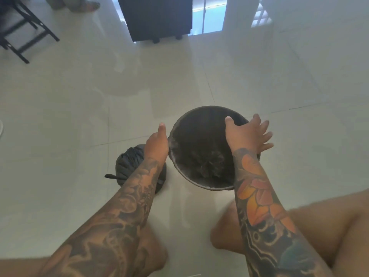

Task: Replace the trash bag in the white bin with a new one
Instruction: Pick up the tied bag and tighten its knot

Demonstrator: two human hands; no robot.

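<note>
- The bin (201, 184) stood upright on the tiled floor (79, 116) between your knees, its round mouth facing up toward the camera and its long axis vertical.
- A black bag (199, 140) lined the bin, its edge folded over the rim and its bottom gathered in folds inside.
- Your left hand (156, 143) was at the bin's left rim, thumb extended up; the fingers were hidden below the hand, so I could not tell whether they held anything.
- Your right hand (246, 135) lay over the right rim, fingers spread straight outside, thumb inside the mouth; nothing was clasped.
- A tied black bag (129, 159) sat on the floor just left of the bin, partly behind your left forearm.
- A dark cabinet (157, 17) stood well beyond the bin.
</note>
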